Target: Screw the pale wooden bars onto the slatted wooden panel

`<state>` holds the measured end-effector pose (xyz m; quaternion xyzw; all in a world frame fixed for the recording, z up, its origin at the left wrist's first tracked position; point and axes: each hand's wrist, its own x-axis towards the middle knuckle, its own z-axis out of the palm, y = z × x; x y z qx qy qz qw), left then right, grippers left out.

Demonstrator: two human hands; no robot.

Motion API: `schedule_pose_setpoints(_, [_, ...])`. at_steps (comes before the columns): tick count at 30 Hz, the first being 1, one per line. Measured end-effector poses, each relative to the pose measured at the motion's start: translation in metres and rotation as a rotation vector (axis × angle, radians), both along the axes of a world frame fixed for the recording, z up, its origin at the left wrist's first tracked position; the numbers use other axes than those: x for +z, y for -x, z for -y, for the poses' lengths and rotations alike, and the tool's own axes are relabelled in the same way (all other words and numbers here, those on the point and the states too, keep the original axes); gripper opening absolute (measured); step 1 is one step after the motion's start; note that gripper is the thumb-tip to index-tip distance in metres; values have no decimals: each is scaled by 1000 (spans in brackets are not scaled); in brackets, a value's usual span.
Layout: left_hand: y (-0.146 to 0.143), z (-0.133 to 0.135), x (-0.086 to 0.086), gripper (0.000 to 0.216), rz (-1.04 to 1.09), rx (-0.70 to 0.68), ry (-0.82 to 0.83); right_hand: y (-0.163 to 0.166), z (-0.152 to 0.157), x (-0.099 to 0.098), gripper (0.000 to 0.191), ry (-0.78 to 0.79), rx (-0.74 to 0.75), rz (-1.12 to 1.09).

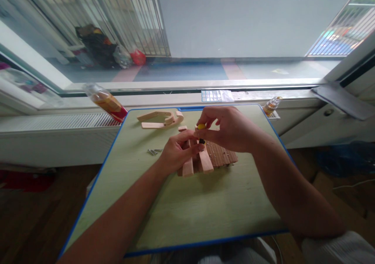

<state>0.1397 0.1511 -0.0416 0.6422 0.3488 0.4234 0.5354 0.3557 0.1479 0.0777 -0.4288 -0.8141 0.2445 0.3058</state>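
My right hand (224,127) is closed around the yellow-and-black handle of a small screwdriver (201,127). The tool points down at a light wooden strip (206,162); its tip is hidden. From the left, my left hand (180,148) grips the wooden pieces, its thumb and fingers close to the screwdriver's lower end. Another light strip (188,167) lies alongside, under that hand. Joined or pressed against them is a brown slatted wooden panel (221,153) with several metal screws or pins sticking out of it.
Several loose screws (152,151) lie left of my hands on the blue-edged table (164,221). Curved wooden parts (161,120) sit at the far left. Bottles stand beyond the table's left (107,103) and right (272,105) corners. A printed sheet (215,96) rests on the windowsill.
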Motion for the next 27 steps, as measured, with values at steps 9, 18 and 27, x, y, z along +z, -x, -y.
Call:
schedule_pose_setpoints(9, [-4, 2, 0, 39, 81, 18, 76, 8, 3, -3, 22, -44, -64, 18])
schedule_pose_setpoints(18, [-8, 3, 9, 37, 43, 53, 12, 12, 0, -8, 31, -190, -131, 128])
schedule_pose_setpoints(27, [-4, 1, 2, 35, 24, 3, 34, 8, -1, -5, 34, -46, -165, 160])
